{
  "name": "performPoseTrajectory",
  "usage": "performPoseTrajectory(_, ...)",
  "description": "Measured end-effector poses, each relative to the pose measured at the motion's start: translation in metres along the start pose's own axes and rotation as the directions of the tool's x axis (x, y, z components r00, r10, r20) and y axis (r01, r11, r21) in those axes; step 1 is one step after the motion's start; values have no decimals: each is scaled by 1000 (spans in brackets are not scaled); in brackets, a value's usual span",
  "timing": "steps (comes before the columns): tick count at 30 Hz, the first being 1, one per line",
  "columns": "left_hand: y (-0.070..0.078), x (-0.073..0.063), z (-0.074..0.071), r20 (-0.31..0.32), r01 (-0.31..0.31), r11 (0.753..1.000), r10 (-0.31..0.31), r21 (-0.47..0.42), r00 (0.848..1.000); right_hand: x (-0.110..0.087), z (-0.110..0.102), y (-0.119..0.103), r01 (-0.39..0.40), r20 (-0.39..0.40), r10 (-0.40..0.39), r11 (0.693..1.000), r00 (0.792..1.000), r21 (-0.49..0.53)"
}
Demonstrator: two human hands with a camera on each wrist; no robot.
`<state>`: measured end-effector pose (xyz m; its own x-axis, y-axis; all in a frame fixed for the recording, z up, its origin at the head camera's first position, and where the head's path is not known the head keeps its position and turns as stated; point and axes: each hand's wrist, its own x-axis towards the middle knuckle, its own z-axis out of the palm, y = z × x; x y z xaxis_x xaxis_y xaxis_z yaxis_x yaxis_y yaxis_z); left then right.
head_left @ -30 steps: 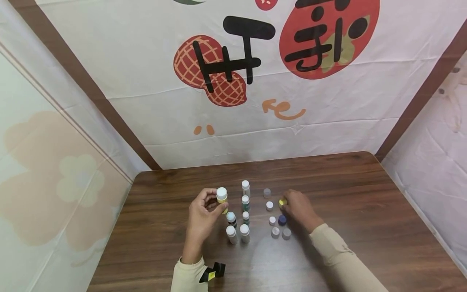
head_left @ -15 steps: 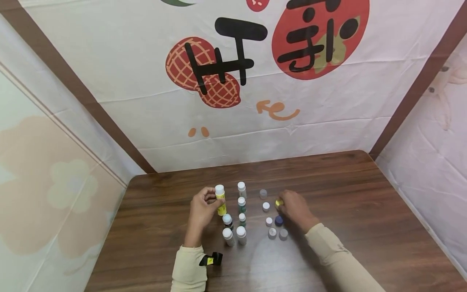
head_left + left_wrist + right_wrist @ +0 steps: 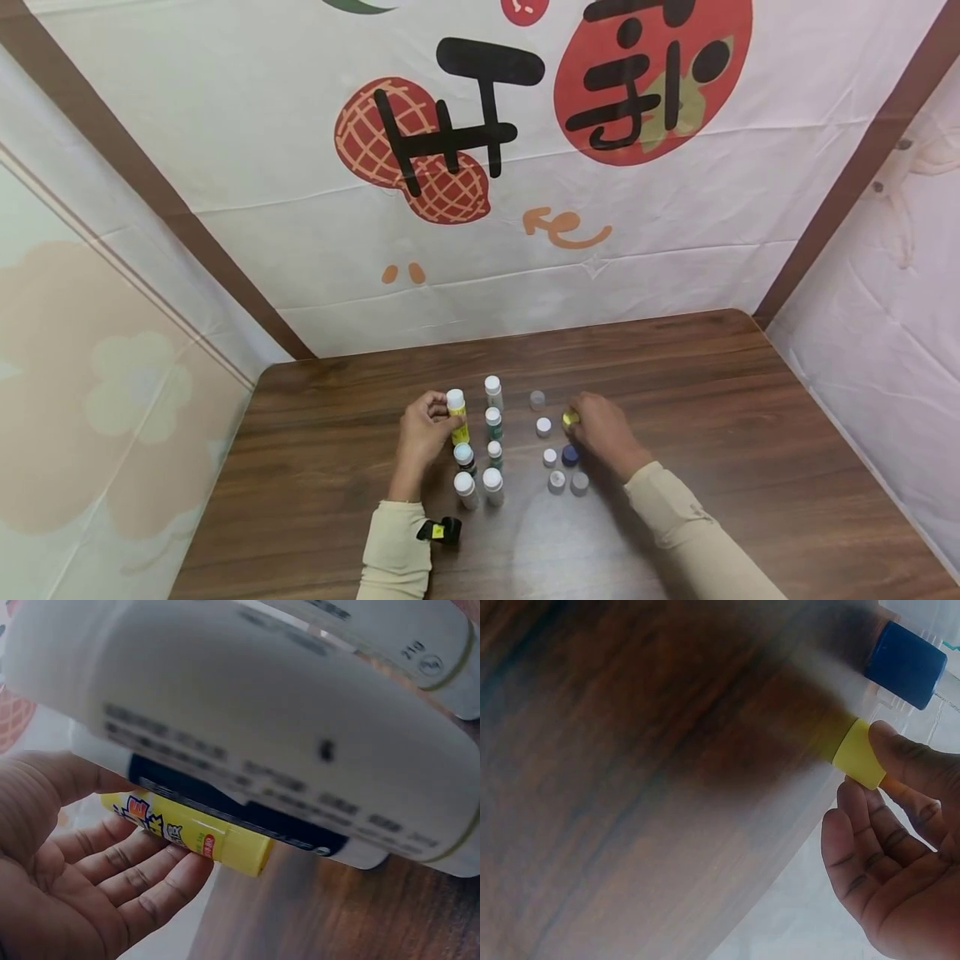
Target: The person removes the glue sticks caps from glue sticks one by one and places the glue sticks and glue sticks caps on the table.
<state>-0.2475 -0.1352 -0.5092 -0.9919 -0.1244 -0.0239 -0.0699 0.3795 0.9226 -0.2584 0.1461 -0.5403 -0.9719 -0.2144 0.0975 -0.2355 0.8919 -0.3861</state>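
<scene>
My left hand [image 3: 423,429] holds a yellow glue stick [image 3: 460,427] with a white top, upright at the back of the left row of sticks. In the left wrist view the thumb and fingers lie around its yellow body [image 3: 191,829], partly hidden by nearer white sticks. Over on the right, my right hand [image 3: 606,432] pinches a small yellow cap [image 3: 859,754] between thumb and finger, down at the tabletop. A dark blue cap [image 3: 570,455] stands just in front of it.
Several white-topped glue sticks [image 3: 493,423] stand upright in two rows. Several loose caps, white [image 3: 543,427], clear [image 3: 537,400] and grey [image 3: 580,483], stand between the sticks and my right arm. A printed cloth [image 3: 465,308] hangs behind the wooden table [image 3: 675,358].
My left hand has lowered the yellow glue stick to the back of the left row. My right hand stays at the yellow cap. The head view has shifted slightly.
</scene>
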Motion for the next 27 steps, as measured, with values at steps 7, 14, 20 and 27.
performPoseTrajectory(7,-7,-1,4,-6,14,999,-15,-45,1000,-1,-1,-1,-4,7,4,1000,1000,-9)
performPoseTrajectory(14,-13,-1,5,-6,5,995,-5,-99,1000,-1,0,-1,10,-1,-10,1000,1000,-13)
performPoseTrajectory(20,-17,-4,2,4,-62,987,63,-148,998,-1,1,-1,11,-6,-11,1000,1000,-21)
performPoseTrajectory(27,-18,-5,7,5,-61,989,62,-131,998,-1,2,3,30,-5,-30,999,1000,-38)
